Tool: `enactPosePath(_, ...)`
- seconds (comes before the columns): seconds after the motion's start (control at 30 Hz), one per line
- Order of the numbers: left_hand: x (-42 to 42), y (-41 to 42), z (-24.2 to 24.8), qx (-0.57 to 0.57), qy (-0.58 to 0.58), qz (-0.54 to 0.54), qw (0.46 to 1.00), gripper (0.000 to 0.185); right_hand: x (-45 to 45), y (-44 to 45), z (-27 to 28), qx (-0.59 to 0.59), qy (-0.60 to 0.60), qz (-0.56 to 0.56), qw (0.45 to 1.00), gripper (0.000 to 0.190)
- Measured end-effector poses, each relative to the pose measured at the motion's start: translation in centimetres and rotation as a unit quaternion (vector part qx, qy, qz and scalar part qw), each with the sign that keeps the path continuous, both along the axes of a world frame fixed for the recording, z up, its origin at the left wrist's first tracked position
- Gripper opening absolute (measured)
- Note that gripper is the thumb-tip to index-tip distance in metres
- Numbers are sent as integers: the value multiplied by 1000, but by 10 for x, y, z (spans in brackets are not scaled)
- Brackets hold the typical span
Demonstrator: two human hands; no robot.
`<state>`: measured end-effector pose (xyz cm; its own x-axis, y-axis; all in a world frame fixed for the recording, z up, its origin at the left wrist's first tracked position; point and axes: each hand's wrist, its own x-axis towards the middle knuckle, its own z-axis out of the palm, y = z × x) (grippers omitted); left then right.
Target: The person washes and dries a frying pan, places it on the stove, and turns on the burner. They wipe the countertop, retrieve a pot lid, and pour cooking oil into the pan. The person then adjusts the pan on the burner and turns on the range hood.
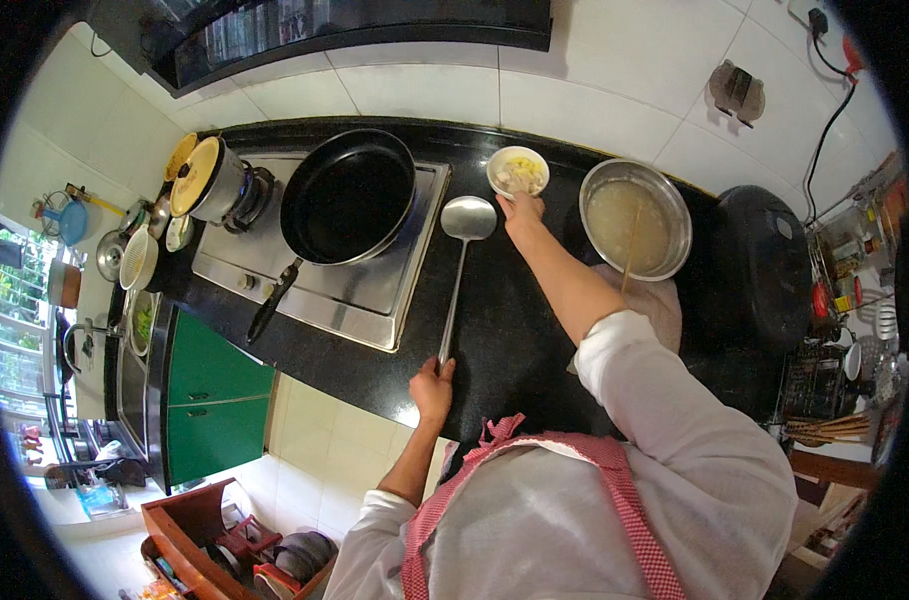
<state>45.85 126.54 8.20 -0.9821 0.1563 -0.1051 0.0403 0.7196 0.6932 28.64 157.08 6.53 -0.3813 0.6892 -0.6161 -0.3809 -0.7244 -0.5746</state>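
My left hand (431, 391) grips the handle end of a long metal ladle (469, 219), whose broad head lies over the black countertop (372, 375). Farther back, my right hand (524, 208) touches the near side of a small white bowl (518, 172) holding pale and yellow chopped pieces; its fingers reach the rim and partly hide the food. Left of the ladle, a black frying pan (349, 196) sits on the steel gas stove (334, 300). Right of the bowl stands a metal basin (636, 219) of cloudy liquid with a thin stick or chopstick in it.
A lidded pot (207, 180) stands at the stove's left. A cloth (661, 307) lies below the basin, beside a black appliance (766, 266). The frying pan's handle (273, 301) points toward the counter's front edge. A white strainer (139, 259) is at the far left.
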Motion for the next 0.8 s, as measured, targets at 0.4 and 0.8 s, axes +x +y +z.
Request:
enactPosePath(0.4,2,43,-7,-53,18,-57,997,31,52,-11,25,81,-29,59,995,40)
enactPosePath(0.8,21,57,-11,-109,107,-110,982,31,156,-112,36,282,-83,367,883,31)
